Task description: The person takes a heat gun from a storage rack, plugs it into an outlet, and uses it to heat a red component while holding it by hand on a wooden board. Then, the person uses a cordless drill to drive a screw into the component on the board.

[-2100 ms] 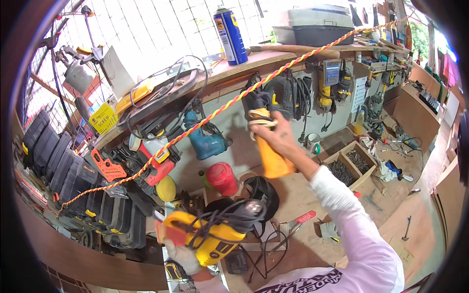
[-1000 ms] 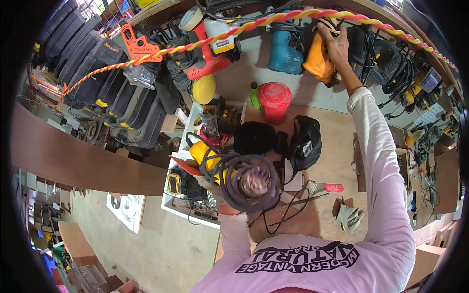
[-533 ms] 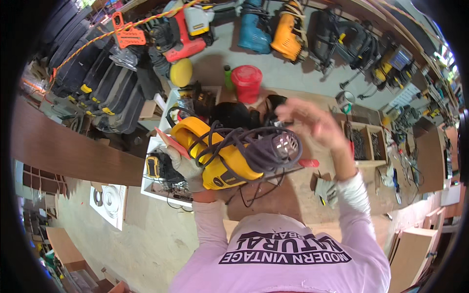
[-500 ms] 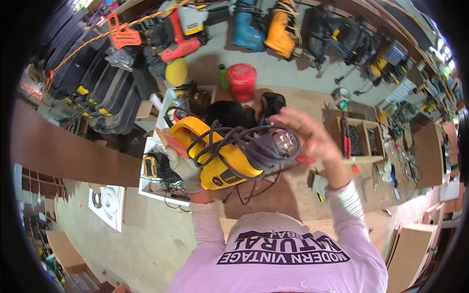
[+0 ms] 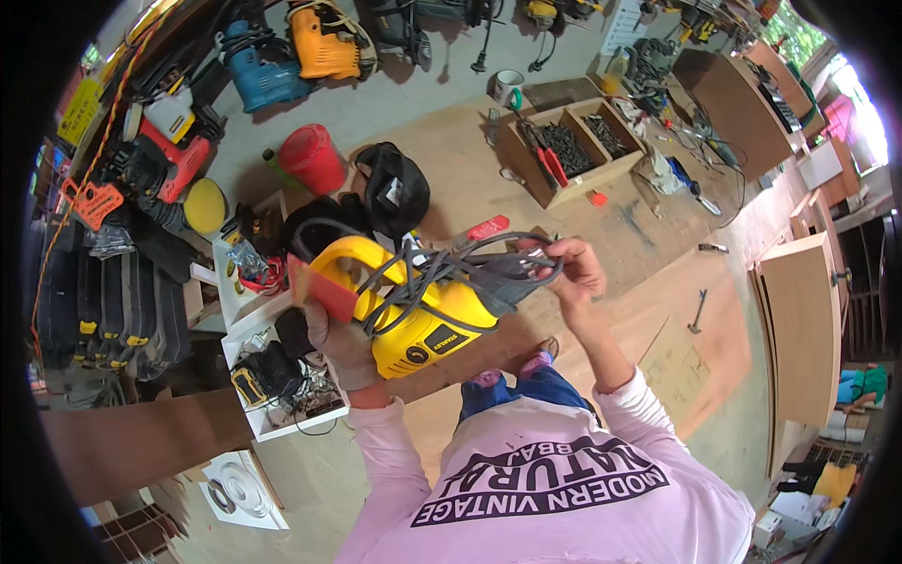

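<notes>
A yellow power tool (image 5: 437,329) with a closed-loop handle is held up in front of my body. Its black cord (image 5: 423,268) is wound loosely around the body and handle. Wearing a greyish glove, my left hand (image 5: 340,350) is closed at the tool's left end, partly hidden by a flat red piece (image 5: 322,289) there. At the opposite end, my right hand (image 5: 575,271), bare, is closed on a loop of the cord. Small metallic parts show beside its fingertips, too small to name.
White drawers (image 5: 287,376) with tools and loose parts stand at left. On the bench are a red bucket (image 5: 312,160), a black bag (image 5: 393,188), a mug (image 5: 508,87) and a wooden box of screws (image 5: 564,150). A hammer (image 5: 697,312) lies right. Power tools hang behind.
My right hand has gone from open and blurred beside the tool to closed on the cord loop. The view has swung right, showing more of the bench's right side.
</notes>
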